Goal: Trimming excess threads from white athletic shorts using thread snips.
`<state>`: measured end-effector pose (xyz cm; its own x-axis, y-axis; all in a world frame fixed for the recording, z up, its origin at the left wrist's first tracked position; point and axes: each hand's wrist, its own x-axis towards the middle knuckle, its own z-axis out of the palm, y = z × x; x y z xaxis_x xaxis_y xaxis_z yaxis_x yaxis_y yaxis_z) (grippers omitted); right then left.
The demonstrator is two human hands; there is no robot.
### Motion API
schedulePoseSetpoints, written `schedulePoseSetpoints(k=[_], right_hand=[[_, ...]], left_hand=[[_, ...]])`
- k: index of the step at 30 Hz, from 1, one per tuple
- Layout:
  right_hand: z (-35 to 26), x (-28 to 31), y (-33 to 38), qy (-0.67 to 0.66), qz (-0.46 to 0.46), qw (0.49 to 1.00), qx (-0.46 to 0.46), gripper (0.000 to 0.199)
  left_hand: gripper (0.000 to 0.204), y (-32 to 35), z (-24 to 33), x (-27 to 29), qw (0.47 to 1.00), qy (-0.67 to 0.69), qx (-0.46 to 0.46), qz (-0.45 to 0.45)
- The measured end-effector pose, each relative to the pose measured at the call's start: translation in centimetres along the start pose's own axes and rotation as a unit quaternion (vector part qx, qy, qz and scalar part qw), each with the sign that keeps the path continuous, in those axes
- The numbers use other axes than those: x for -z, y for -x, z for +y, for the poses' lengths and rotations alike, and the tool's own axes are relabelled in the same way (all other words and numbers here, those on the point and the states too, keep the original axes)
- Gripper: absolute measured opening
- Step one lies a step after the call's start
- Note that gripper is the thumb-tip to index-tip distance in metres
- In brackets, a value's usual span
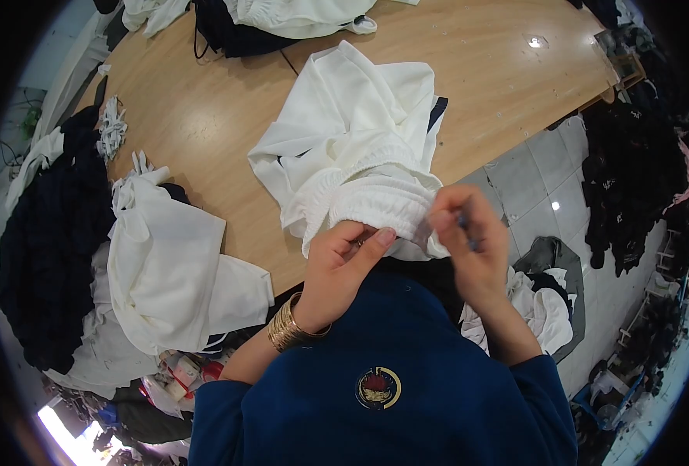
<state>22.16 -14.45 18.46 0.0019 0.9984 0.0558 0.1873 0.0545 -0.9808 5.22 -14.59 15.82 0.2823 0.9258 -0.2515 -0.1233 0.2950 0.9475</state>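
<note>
Fingers of our left hand [344, 256] are curled on the gathered elastic band [383, 203] of the white garment [352, 132], thumb pressed flat along its lower edge. Our right hand [468, 248] is pinched narrow on the band's right end; a small dark object shows between thumb and forefinger, possibly a tool or a cord tip, but the view is too blurred to tell. Both hands hold the band at the near edge of the table [204, 124], just above our blue top [391, 373].

Progress, as judged: the band is bunched and turned up toward us, the rest of the garment lies rumpled and spread away across the wood, unfolded. So the work on the band looks to be under way, not finished; nothing shows the garment set aside.

Gold bangles [290, 326] sit on our left wrist. At left, a second white piece [173, 272] hangs over the table edge, apart from the one in hand, beside a dark pile [49, 248]. More white and dark cloth [282, 19] lies at the far edge. Right of the table, tiled floor [538, 186] and a dark heap [631, 179].
</note>
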Motion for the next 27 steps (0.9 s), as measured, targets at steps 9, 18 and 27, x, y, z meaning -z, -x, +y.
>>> schedulePoseSetpoints(k=[9, 18, 27], right_hand=[[-0.1, 1.3, 0.4, 0.172, -0.042, 0.983, 0.057, 0.034], [0.4, 1.7, 0.9, 0.079, 0.028, 0.994, -0.067, 0.025], [1.3, -0.1, 0.4, 0.111, -0.009, 0.988, 0.106, 0.017]], left_hand=[[0.023, -0.1, -0.3, 0.4, 0.998, 0.06, 0.017, -0.022], [0.034, -0.7, 0.6, 0.2, 0.962, 0.266, 0.057, -0.013], [0.03, -0.6, 0.5, 0.1, 0.961, 0.266, 0.06, -0.047]])
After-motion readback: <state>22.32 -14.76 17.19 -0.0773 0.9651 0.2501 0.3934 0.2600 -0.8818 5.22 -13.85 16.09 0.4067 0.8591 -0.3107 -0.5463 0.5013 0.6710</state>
